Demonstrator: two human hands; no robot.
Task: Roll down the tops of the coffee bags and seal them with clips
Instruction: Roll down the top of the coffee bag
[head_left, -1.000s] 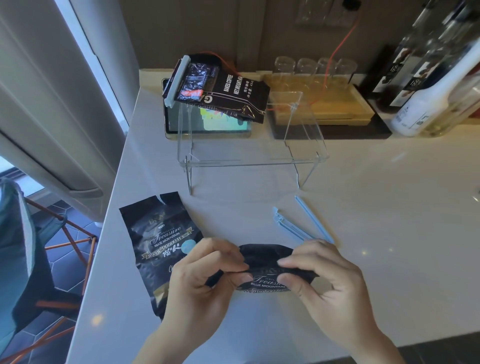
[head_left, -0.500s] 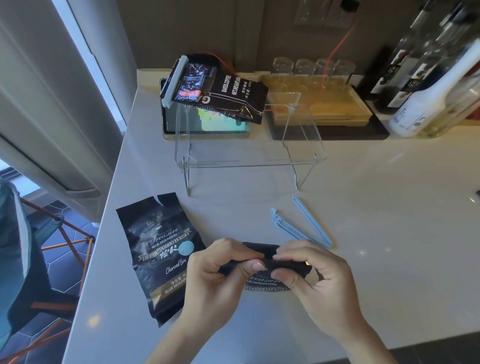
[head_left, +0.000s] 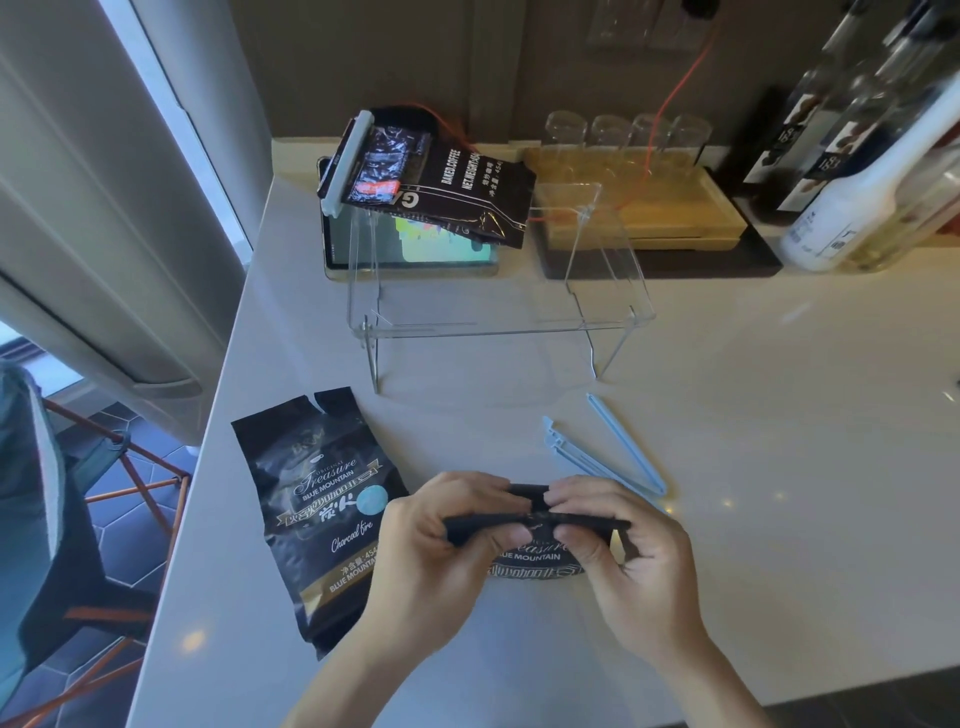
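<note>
Coffee bags: three; blue clips: two.

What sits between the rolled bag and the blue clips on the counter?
Nothing visible. The blue clips lie on bare counter just beyond the right hand, which with the left hand grips the rolled bag.

A: Where does the single head view look from?
B: From above the counter, facing forward and steeply down.
A: How near?
B: Close: both hands fill the lower centre; the far wall bounds the top edge.
A: Any shared region?
B: None; there is only one view.
</note>
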